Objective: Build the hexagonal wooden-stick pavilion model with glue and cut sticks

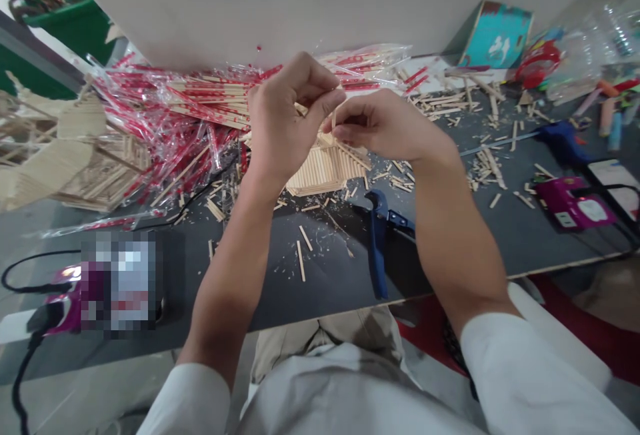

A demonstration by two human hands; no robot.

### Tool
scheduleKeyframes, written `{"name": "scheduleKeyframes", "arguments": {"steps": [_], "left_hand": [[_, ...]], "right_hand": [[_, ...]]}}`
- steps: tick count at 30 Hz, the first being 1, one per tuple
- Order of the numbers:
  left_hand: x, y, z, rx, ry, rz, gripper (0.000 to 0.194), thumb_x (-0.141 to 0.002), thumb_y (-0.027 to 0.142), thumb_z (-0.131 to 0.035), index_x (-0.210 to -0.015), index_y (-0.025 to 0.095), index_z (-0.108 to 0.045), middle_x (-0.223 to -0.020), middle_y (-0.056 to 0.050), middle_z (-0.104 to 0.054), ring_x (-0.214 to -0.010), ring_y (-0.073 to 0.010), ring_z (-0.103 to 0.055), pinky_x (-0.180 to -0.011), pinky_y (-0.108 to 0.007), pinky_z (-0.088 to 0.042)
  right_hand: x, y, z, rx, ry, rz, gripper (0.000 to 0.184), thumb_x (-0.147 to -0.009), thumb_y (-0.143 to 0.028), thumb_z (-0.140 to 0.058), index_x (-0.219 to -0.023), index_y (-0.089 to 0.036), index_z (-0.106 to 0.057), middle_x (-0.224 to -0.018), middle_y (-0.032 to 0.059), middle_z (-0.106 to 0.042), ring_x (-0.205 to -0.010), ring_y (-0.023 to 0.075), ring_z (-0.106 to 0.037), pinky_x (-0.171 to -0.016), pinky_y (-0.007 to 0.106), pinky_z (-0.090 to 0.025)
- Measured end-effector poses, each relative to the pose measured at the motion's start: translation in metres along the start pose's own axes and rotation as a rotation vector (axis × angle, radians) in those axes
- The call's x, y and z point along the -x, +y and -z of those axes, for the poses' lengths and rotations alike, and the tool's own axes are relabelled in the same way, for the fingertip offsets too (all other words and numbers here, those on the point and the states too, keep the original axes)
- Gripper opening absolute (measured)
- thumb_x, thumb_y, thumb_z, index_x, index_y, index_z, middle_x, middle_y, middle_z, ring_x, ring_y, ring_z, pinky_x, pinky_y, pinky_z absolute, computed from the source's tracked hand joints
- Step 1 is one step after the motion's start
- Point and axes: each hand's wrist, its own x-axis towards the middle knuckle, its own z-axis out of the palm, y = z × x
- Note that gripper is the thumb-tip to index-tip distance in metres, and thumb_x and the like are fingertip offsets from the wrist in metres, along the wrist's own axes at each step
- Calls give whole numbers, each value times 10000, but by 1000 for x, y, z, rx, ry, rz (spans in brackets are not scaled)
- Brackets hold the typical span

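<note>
Both of my hands meet above a model built of wooden sticks [320, 171], its ribbed surface showing between my wrists. My left hand [290, 111] is raised, thumb and fingers pinched together; whatever lies between the tips is too small to make out. Close beside it, my right hand [390, 125] pinches a short, pale wooden stick [334, 121] at its fingertips. Part of the model is hidden behind my left hand and wrist. Below my right forearm lies a blue-handled cutter [377, 241], apart from both hands.
Wrapped chopsticks in red-printed plastic [200, 108] pile up behind and left. Stick offcuts [487, 165] litter the dark table [320, 288]. A larger stick structure [105, 168] stands left. A blue glue gun [563, 138] and purple power socket [575, 205] sit right; a cabled purple socket [70, 298] is front left.
</note>
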Motion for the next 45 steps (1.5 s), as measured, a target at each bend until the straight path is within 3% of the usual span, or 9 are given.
{"name": "scheduleKeyframes", "arguments": {"steps": [7, 10, 13, 19, 25, 31, 36, 40, 45], "left_hand": [[-8, -9, -7, 71, 85, -103, 364, -1111, 563, -451, -1146, 207, -519, -1163, -19, -684, -1060, -107, -628, -942, -335, -537], [-9, -9, -6, 52, 73, -85, 442, -1096, 646, -390, -1138, 226, -523, -1137, -27, -683, -1053, -136, -621, -917, -359, -540], [-9, -8, -6, 60, 47, -63, 521, -1081, 713, -314, -1180, 244, -518, -1129, -20, -689, -1066, -155, -608, -917, -392, -519], [-11, -7, -8, 150, 89, -78, 499, -1064, 732, -387, -1086, 241, -477, -1057, 28, -670, -980, -72, -587, -895, -332, -506], [-7, -7, -8, 64, 67, -97, 242, -1127, 488, -417, -1158, 251, -451, -1182, -13, -693, -1095, -112, -624, -932, -347, -486], [1, 8, -3, 26, 101, -7, 505, -1128, 620, -193, -1452, 284, -385, -1406, -28, -622, -1101, -118, -575, -916, -346, -477], [33, 32, 13, 11, -98, 1, 539, -1096, 658, -278, -1298, 271, -594, -1123, -90, -719, -1041, -242, -689, -832, -392, -512], [82, 36, 7, 260, -215, -40, 464, -1121, 552, -296, -1187, 206, -598, -855, -65, -702, -751, -190, -679, -706, -349, -530], [145, 24, -17, 560, -272, 49, 396, -1119, 504, -310, -1067, 209, -569, -653, -1, -611, -529, -137, -546, -570, -293, -474]], "right_hand": [[9, 7, -15, -374, 97, -209, 86, -846, -224, -775, -927, -194, -775, -571, -49, -495, -516, 102, -349, -485, 291, -253], [8, 6, -18, -429, 103, -209, 108, -837, -252, -804, -914, -192, -759, -528, -68, -429, -476, 85, -283, -451, 285, -190], [3, 10, -16, -459, 91, -222, 137, -804, -280, -843, -879, -201, -758, -528, -64, -445, -463, 75, -248, -433, 287, -165], [0, 16, -13, -482, 74, -258, 217, -771, -304, -871, -923, -191, -767, -552, -55, -491, -456, 74, -238, -433, 303, -172], [0, 17, -18, -466, 101, -220, 210, -763, -301, -872, -878, -187, -737, -567, -47, -490, -488, 88, -274, -459, 301, -198], [6, -3, -18, -497, 172, -82, 283, -812, -464, -853, -867, -230, -703, -576, -72, -373, -487, 86, -255, -450, 287, -205], [37, -34, -30, -598, 289, 36, 247, -839, -469, -843, -955, -272, -748, -648, -67, -429, -481, 73, -223, -448, 277, -199], [78, -41, -68, -697, 328, -43, 214, -840, -485, -850, -933, -308, -777, -613, -57, -472, -473, 92, -280, -440, 273, -253], [120, -32, -133, -792, 424, -102, 212, -803, -478, -874, -900, -306, -798, -1011, 27, -683, -757, 174, -628, -539, 298, -520]]}}
